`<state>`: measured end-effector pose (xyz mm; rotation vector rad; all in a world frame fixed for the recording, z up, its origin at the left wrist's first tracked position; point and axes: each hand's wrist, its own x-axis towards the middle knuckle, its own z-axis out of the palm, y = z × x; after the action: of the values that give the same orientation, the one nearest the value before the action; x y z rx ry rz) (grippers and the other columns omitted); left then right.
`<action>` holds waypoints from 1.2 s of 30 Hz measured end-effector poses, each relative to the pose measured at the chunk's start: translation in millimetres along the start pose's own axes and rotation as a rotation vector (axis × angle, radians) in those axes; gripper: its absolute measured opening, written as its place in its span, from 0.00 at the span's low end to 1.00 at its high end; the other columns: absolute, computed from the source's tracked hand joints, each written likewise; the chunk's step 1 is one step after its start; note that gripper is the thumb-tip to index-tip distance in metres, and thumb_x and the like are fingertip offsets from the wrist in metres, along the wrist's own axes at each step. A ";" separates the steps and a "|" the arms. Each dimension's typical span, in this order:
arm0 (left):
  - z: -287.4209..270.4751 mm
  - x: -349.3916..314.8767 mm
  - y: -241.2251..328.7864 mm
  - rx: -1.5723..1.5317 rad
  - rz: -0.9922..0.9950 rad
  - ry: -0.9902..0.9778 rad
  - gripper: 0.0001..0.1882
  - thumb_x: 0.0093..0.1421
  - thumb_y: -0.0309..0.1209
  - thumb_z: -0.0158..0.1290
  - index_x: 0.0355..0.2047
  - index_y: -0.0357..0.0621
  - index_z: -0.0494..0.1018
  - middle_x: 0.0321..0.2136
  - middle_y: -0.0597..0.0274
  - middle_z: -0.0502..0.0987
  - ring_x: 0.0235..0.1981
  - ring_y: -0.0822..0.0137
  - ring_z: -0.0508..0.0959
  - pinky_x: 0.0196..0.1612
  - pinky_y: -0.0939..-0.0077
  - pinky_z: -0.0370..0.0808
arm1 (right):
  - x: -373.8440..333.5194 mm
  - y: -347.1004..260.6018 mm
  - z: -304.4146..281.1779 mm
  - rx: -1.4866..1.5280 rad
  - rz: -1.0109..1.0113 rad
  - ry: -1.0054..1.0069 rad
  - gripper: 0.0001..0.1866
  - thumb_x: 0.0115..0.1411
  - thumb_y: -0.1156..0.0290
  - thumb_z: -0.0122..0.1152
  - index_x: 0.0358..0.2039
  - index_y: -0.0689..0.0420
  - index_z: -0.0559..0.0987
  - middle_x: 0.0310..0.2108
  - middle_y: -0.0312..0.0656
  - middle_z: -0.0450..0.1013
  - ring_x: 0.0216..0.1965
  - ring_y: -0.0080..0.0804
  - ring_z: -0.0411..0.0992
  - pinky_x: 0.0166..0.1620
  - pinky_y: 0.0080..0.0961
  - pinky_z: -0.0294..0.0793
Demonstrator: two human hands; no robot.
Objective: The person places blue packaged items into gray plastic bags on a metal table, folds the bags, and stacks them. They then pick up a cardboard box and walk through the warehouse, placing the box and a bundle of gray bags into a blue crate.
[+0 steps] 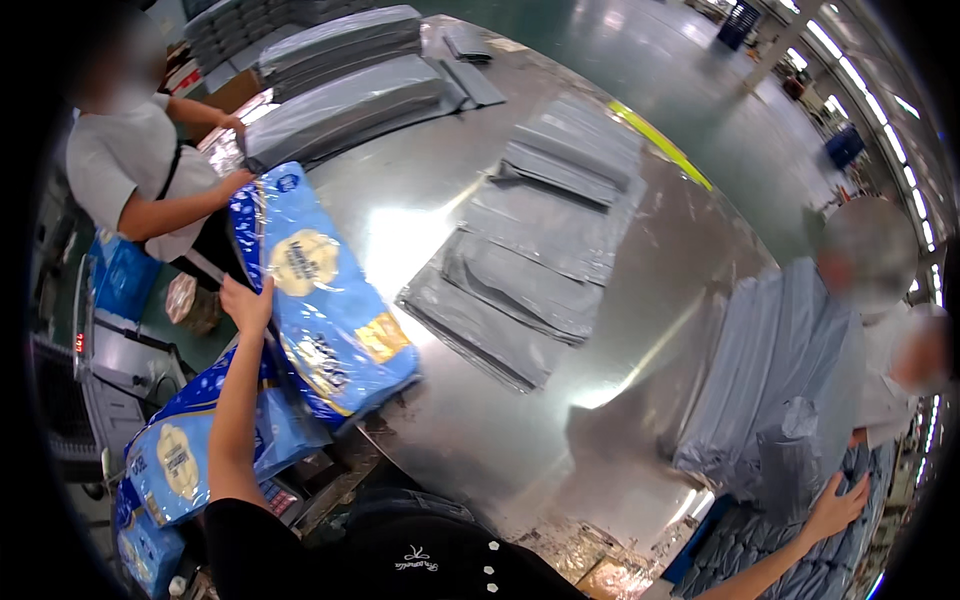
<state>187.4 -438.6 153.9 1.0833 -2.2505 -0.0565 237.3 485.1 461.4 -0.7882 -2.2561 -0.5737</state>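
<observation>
A long blue plastic-wrapped pack (pixel 335 290) with a cream emblem and gold patches lies slantwise on the metal table's left edge. My left hand (pixel 247 305) is closed at its near left side, thumb against the wrap and the other fingers partly hidden. My right hand (pixel 838 508) is stretched out at the lower right, fingers apart, over a bundle of folded grey plastic bags (pixel 770 555). Nothing shows in that hand. Below my left forearm, more blue packs (pixel 180 462) lie together, partly covered by the arm.
Flat grey bags (pixel 530 240) are spread mid-table (pixel 480 430). Thick grey bag stacks stand at the far left (pixel 345 110) and right (pixel 765 370). A person (pixel 150 180) at the left reaches to the blue pack's far end; other people are at the right.
</observation>
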 end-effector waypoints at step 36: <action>-24.2 -230.2 221.8 -0.806 0.468 -0.811 0.13 0.60 0.38 0.49 0.37 0.44 0.78 0.22 0.46 0.77 0.23 0.50 0.78 0.29 0.59 0.74 | -424.1 -237.5 -40.7 1.183 -0.634 -1.255 0.13 0.57 0.63 0.57 0.35 0.60 0.75 0.33 0.49 0.72 0.37 0.47 0.71 0.40 0.39 0.69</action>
<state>154.3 -121.7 118.7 0.0607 -2.6684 -1.2686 347.7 131.1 144.5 0.3746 -3.1933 1.3484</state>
